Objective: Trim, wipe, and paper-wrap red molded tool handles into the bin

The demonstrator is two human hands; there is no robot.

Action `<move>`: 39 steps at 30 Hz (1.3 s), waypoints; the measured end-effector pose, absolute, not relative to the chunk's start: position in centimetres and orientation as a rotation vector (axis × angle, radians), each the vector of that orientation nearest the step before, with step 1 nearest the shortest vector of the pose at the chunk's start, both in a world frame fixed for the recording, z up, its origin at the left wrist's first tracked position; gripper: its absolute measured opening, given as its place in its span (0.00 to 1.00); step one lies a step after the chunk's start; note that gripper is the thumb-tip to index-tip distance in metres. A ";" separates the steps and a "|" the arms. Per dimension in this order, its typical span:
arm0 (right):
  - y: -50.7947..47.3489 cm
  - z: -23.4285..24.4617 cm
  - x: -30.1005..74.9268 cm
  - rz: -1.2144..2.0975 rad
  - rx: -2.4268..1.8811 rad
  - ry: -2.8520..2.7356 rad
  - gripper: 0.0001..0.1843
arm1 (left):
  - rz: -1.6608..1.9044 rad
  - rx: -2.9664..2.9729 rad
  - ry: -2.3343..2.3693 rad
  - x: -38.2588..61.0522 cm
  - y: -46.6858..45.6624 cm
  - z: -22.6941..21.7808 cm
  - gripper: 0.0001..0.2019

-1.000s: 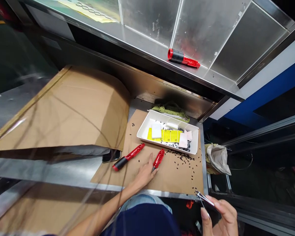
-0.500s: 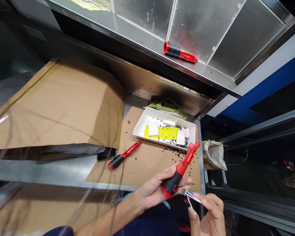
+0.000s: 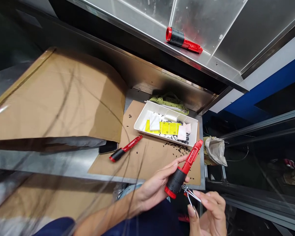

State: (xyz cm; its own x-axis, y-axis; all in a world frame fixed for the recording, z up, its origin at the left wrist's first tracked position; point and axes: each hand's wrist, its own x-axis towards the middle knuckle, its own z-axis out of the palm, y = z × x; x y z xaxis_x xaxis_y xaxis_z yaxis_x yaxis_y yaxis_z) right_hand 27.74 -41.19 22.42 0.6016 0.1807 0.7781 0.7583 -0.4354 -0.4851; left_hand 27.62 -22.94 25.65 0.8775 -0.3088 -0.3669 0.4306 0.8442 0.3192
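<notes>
My left hand (image 3: 159, 182) is wrapped round the black barrel of a red and black plastic housing (image 3: 177, 180), its narrow red end tilted up and to the right. Between the thumb and fingers of my right hand (image 3: 208, 209) is a pair of metal tweezers (image 3: 192, 195). Their tips point at the lower right side of the barrel, and I cannot tell whether they touch it or grip anything. On the cardboard sheet (image 3: 152, 157) lies a similar red and black housing (image 3: 125, 149). Another such housing (image 3: 178, 37) rests on the metal shelf above.
A white tray (image 3: 140, 123) holds small black pieces, a yellow label sheet and pale pads; more black pieces (image 3: 178, 147) are scattered before it. Left stands a large cardboard box (image 3: 83, 95), a phone (image 3: 108, 147) by its edge. A green patterned pouch (image 3: 172, 103) lies behind the tray.
The housing in my left hand has turned slightly about its length. The tweezers stay close to its barrel. The whole view has shifted a little.
</notes>
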 end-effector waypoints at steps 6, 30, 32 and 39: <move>-41.2 22.6 27.8 -0.781 -1.949 -0.774 0.12 | -0.388 0.438 0.308 27.5 -22.8 26.2 0.34; -39.6 24.0 26.5 -0.835 -2.005 -0.619 0.08 | -0.439 0.443 0.279 27.7 -23.4 25.9 0.34; -39.3 24.2 26.2 -0.819 -2.012 -0.578 0.08 | -0.460 0.441 0.283 27.8 -23.4 25.9 0.34; -40.4 23.8 26.5 -0.819 -2.016 -0.682 0.07 | -0.486 0.434 0.262 27.9 -23.4 26.0 0.35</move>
State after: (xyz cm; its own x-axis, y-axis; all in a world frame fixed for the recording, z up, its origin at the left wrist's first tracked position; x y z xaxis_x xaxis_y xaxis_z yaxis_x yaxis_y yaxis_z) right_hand 26.47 -40.42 23.82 0.6392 0.1639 0.7513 0.7090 -0.5039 -0.4933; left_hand 27.86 -23.38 25.98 0.8537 -0.3928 -0.3420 0.5017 0.7962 0.3380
